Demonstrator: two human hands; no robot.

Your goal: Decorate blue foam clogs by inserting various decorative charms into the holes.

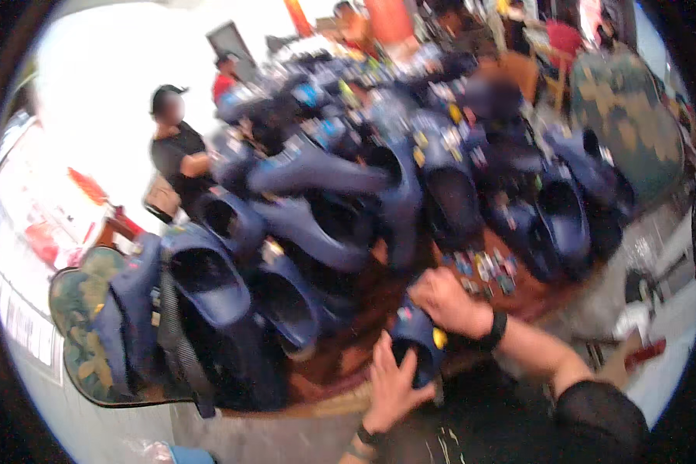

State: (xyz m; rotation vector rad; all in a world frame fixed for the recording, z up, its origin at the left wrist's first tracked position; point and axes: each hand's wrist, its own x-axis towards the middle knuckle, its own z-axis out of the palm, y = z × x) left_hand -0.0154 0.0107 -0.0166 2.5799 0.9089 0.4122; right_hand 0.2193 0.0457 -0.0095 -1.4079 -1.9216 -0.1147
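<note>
A navy clog (414, 329) is in front of my body at the table's near edge, its heel opening toward me. My left hand (392, 385) grips it around the heel end, thumb across the opening. My right hand (450, 300) is closed over the toe end, fingers curled and pressed together; whatever they pinch is hidden. A yellow charm (439, 338) and a small pinkish one show on the clog's upper. Just beyond my right hand, a heap of small coloured charms (483, 271) is spread on the red-brown tabletop (375, 309).
Navy clogs (309, 232) are piled high across the table, several decorated with charms. A dark strap (174, 317) hangs at the left. Camouflage-patterned chair backs (626, 127) stand at both sides. A person in black (179, 151) stands at the far left; other people are farther back.
</note>
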